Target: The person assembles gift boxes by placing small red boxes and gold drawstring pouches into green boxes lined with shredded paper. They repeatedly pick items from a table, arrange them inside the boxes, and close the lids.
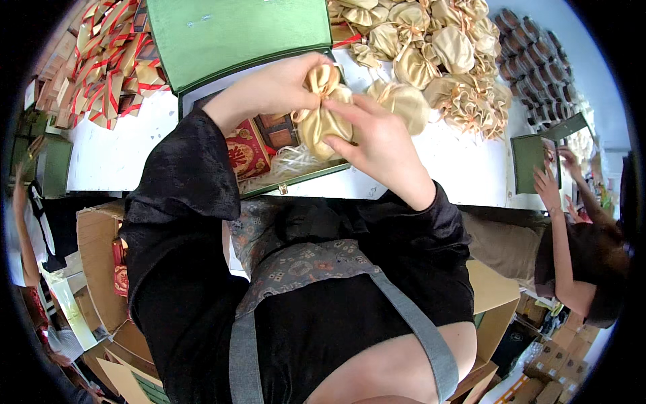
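My left hand pinches the gathered neck of a gold satin drawstring pouch. From the other side, the fingers of my right hand press on the pouch's neck and body. The pouch is over the right part of a green gift box, whose lid stands raised at the back. Inside the box lie a red package with gold print, a brown compartmented piece and pale shredded filler. My left forearm hides part of the box. Another gold pouch rests on the table just beyond my right hand.
Gold pouches are heaped at the back right, near stacked dark-filled clear containers. Red-ribboned packets pile up at the left of the white table. At far right, a person's hands touch another green box. Cardboard cartons stand below.
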Action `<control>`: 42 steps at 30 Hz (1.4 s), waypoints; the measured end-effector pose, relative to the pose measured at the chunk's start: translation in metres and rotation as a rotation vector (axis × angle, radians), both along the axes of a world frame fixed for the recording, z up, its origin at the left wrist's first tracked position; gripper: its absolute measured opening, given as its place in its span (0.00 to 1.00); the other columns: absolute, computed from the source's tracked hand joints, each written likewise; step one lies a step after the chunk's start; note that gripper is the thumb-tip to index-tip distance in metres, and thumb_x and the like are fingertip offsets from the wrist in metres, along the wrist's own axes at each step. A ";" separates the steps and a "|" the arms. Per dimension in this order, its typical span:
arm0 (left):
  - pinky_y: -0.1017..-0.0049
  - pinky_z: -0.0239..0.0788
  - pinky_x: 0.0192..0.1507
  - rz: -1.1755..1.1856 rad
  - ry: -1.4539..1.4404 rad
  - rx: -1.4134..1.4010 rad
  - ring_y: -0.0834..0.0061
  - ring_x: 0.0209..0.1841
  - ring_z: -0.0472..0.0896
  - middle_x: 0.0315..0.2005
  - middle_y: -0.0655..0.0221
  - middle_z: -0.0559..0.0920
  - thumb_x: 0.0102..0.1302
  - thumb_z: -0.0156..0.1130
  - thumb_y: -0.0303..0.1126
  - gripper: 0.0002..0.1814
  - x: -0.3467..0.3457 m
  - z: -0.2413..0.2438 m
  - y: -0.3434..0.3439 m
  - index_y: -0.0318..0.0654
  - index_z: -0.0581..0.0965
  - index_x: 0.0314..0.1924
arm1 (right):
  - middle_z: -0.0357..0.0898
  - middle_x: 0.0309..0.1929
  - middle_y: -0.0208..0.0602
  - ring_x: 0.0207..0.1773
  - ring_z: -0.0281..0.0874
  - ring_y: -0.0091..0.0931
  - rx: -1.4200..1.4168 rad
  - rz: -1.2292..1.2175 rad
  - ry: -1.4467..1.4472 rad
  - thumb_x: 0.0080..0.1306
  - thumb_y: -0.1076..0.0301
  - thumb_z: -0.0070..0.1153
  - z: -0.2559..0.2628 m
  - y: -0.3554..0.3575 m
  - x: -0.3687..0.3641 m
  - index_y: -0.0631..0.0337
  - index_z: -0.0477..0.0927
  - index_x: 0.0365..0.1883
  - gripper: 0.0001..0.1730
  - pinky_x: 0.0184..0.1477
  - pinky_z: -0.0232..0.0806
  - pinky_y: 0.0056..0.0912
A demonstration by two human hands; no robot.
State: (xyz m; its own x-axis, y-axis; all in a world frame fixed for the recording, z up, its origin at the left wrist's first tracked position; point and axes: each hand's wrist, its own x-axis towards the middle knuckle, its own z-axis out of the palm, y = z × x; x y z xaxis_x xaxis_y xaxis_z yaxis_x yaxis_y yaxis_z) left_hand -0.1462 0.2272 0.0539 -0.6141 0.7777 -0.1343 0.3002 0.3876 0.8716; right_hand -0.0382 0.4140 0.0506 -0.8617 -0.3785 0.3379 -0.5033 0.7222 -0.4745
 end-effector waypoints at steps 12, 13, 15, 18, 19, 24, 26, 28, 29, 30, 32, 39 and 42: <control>0.65 0.75 0.41 0.014 0.948 -0.554 0.62 0.46 0.80 0.40 0.63 0.81 0.51 0.65 0.30 0.18 0.027 -0.019 0.009 0.41 0.79 0.45 | 0.80 0.21 0.35 0.37 0.79 0.30 0.561 0.121 -0.013 0.45 0.62 0.60 -0.021 -0.017 -0.021 0.56 0.83 0.20 0.08 0.42 0.61 0.40; 0.65 0.75 0.42 0.019 0.934 -0.538 0.61 0.46 0.80 0.41 0.63 0.81 0.51 0.65 0.31 0.18 0.027 -0.018 0.009 0.41 0.79 0.44 | 0.80 0.20 0.33 0.36 0.79 0.30 0.551 0.122 -0.010 0.47 0.61 0.60 -0.023 -0.016 -0.022 0.56 0.83 0.20 0.08 0.43 0.60 0.41; 0.64 0.75 0.43 0.035 0.907 -0.531 0.60 0.46 0.80 0.43 0.63 0.80 0.52 0.65 0.32 0.17 0.029 -0.015 0.006 0.40 0.78 0.44 | 0.79 0.19 0.31 0.35 0.79 0.30 0.513 0.127 0.019 0.51 0.60 0.61 -0.024 -0.012 -0.022 0.54 0.83 0.19 0.09 0.46 0.60 0.44; 0.63 0.74 0.45 0.134 0.884 -0.445 0.61 0.49 0.78 0.44 0.64 0.80 0.52 0.66 0.32 0.20 0.034 -0.006 -0.002 0.41 0.78 0.48 | 0.81 0.23 0.28 0.37 0.78 0.31 0.167 0.006 0.180 0.57 0.57 0.61 -0.020 -0.001 -0.023 0.53 0.83 0.21 0.11 0.50 0.58 0.47; 0.63 0.74 0.46 0.160 0.912 -0.371 0.61 0.50 0.77 0.45 0.65 0.80 0.52 0.67 0.32 0.21 0.034 -0.003 -0.005 0.41 0.78 0.49 | 0.81 0.25 0.27 0.38 0.78 0.31 0.119 -0.103 0.242 0.58 0.57 0.60 -0.019 0.004 -0.027 0.53 0.83 0.23 0.11 0.52 0.58 0.47; 0.68 0.70 0.51 0.085 0.813 -0.147 0.61 0.49 0.76 0.44 0.64 0.80 0.55 0.60 0.22 0.16 0.027 0.011 -0.015 0.39 0.80 0.46 | 0.80 0.50 0.33 0.55 0.71 0.35 -0.026 -0.222 0.369 0.58 0.62 0.60 -0.020 0.020 -0.060 0.49 0.83 0.43 0.13 0.60 0.56 0.47; 0.67 0.70 0.49 0.050 0.816 -0.029 0.62 0.47 0.76 0.41 0.65 0.80 0.56 0.57 0.20 0.15 0.027 0.015 -0.015 0.39 0.80 0.43 | 0.75 0.58 0.33 0.63 0.65 0.38 -0.018 -0.128 0.385 0.58 0.64 0.59 -0.025 0.015 -0.071 0.47 0.84 0.46 0.16 0.61 0.56 0.48; 0.67 0.70 0.48 0.014 0.796 0.071 0.62 0.47 0.76 0.39 0.66 0.80 0.56 0.55 0.19 0.13 0.029 0.020 -0.016 0.39 0.80 0.41 | 0.76 0.57 0.33 0.65 0.63 0.38 0.028 -0.002 0.394 0.59 0.64 0.58 -0.027 0.011 -0.078 0.47 0.84 0.44 0.14 0.61 0.55 0.49; 0.67 0.70 0.48 -0.004 0.777 0.110 0.62 0.47 0.75 0.39 0.65 0.80 0.56 0.55 0.19 0.13 0.030 0.023 -0.017 0.39 0.80 0.41 | 0.77 0.56 0.33 0.66 0.62 0.38 0.084 0.042 0.344 0.60 0.64 0.57 -0.026 0.012 -0.079 0.47 0.85 0.43 0.13 0.62 0.55 0.50; 0.67 0.70 0.48 -0.012 0.731 0.098 0.62 0.47 0.75 0.39 0.65 0.80 0.57 0.55 0.18 0.13 0.032 0.024 -0.019 0.39 0.80 0.40 | 0.81 0.48 0.32 0.57 0.73 0.35 0.082 0.037 0.458 0.61 0.63 0.57 -0.025 0.013 -0.078 0.48 0.85 0.40 0.10 0.55 0.64 0.44; 0.66 0.69 0.48 0.140 0.604 0.030 0.60 0.47 0.75 0.38 0.65 0.80 0.56 0.58 0.20 0.10 0.035 0.025 -0.023 0.40 0.79 0.39 | 0.83 0.42 0.30 0.46 0.78 0.32 -0.137 -0.018 0.075 0.61 0.63 0.57 -0.018 0.020 -0.069 0.48 0.85 0.39 0.09 0.46 0.69 0.38; 0.63 0.67 0.52 0.046 0.858 -0.417 0.57 0.49 0.74 0.45 0.60 0.79 0.46 0.73 0.41 0.25 0.054 0.007 -0.029 0.38 0.78 0.45 | 0.83 0.32 0.39 0.35 0.83 0.33 -0.210 0.233 -0.074 0.63 0.59 0.55 0.015 0.000 -0.024 0.52 0.84 0.37 0.11 0.35 0.73 0.36; 0.59 0.65 0.53 0.094 0.848 -0.603 0.54 0.50 0.73 0.48 0.58 0.78 0.42 0.74 0.42 0.30 0.068 0.009 -0.025 0.36 0.79 0.46 | 0.81 0.26 0.42 0.29 0.81 0.37 -0.574 0.417 -0.295 0.65 0.57 0.51 0.013 -0.018 -0.020 0.58 0.83 0.32 0.15 0.32 0.71 0.38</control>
